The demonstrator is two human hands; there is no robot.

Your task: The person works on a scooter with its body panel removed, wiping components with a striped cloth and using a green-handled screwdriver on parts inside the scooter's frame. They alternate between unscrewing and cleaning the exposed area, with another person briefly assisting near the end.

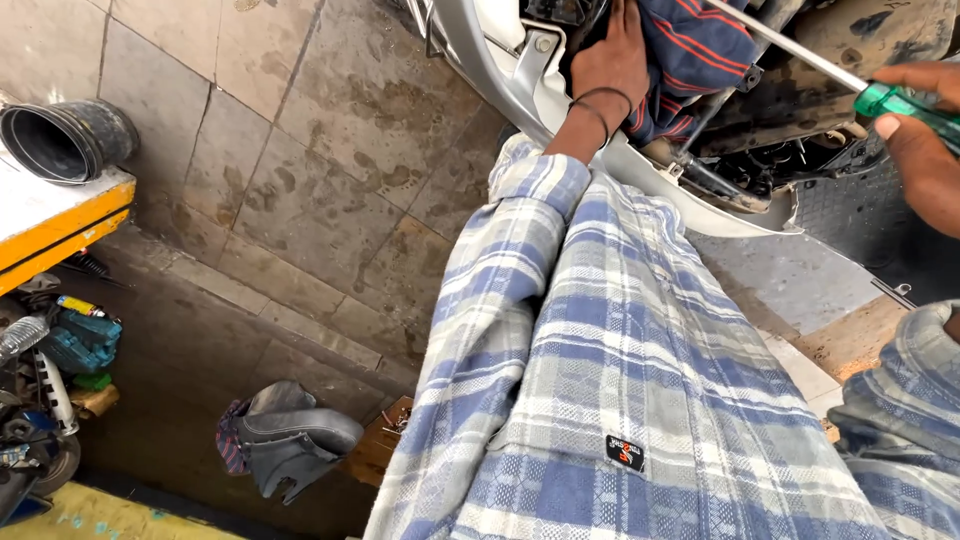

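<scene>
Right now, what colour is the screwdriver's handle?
Translucent green, on the screwdriver in the right hand; head view.

Left hand (608, 62) pressed a striped cloth (690, 50) into the scooter; right hand (920, 150) gripped a green-handled screwdriver (880, 98).

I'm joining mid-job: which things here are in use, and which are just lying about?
In use: left hand pressing striped cloth into scooter body; right hand holding green screwdriver.
Lying about: black hose, seat, wooden box, blue can.
</scene>
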